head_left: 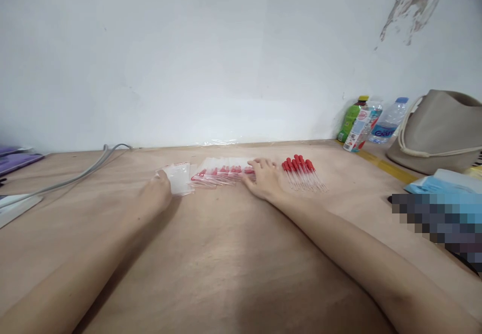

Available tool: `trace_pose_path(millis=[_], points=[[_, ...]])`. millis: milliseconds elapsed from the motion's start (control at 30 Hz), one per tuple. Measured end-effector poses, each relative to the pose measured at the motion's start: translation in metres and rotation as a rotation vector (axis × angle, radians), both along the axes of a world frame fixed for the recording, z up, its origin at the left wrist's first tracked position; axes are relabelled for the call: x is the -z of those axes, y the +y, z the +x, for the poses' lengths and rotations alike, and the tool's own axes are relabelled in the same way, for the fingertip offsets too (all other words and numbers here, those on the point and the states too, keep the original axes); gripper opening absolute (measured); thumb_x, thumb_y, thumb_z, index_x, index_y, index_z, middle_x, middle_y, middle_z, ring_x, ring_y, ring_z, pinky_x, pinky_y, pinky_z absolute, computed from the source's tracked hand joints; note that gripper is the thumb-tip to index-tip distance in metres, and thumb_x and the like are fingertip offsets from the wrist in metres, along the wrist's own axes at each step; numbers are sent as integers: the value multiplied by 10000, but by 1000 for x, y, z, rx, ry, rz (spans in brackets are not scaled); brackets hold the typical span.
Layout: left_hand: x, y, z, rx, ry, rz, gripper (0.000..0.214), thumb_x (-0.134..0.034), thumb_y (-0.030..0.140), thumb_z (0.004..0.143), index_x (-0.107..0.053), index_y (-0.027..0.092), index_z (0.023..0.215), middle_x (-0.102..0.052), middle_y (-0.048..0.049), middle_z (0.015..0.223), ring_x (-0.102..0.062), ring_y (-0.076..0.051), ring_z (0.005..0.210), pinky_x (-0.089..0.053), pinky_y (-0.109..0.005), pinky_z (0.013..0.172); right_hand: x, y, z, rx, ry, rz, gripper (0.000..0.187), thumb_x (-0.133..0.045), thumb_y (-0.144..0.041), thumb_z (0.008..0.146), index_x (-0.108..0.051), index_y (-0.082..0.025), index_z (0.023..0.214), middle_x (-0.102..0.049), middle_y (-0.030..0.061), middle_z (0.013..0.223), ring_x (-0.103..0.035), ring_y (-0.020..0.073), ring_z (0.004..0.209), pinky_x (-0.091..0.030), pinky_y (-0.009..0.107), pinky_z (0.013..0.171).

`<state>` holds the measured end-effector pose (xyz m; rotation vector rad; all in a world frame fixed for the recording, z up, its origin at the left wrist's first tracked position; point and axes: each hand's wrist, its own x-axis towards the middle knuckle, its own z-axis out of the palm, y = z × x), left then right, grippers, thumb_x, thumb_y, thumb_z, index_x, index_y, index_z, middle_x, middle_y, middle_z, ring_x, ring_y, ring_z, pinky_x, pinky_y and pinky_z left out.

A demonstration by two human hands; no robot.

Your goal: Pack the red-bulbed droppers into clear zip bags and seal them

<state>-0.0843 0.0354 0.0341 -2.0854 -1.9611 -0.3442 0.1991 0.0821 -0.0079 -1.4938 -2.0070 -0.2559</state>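
Observation:
A row of overlapping clear zip bags [216, 176] with red-topped droppers inside lies on the table in front of me. My right hand [266, 179] rests at the row's right end, fingers apart, touching the last bag. To the left is a small stack of flat zip bags [181, 179] with no red showing in them. My left hand [161, 189] is curled at that stack's left edge, thumb and fingers closed on it; its fingertips are partly hidden. Just right of my right hand, several loose glass droppers [304, 172] with red rubber bulbs lie side by side, tips toward me.
At the back right stand a green bottle [350, 120], a drink carton [359, 130] and a water bottle [389, 120]. Beside them is a grey bag [437, 133], with a blue packet [440, 184] nearer. A grey cable [83, 173] crosses the left side.

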Motion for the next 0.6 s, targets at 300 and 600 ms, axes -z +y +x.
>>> trace_pose_path(millis=[300,600], points=[[-6,-43,72,666,28,-146,470,-275,104,889,-318,147,1355,-384,-107,1390,-347,-224,1287,-316,-394,1046,-11,6,86,454,-160,-59,295,-404,-324,810,-630,-137,838,-620,134,922,-510,262,896,-272,401,786],[25,-62,93,913,-17,-450,564,-348,490,916,-200,270,1414,-139,-44,1486,-124,-248,1364,-127,-462,1111,-11,11,89,521,-152,-253,368,-391,-379,800,-664,-132,803,-645,138,821,-571,285,861,-301,427,797]])
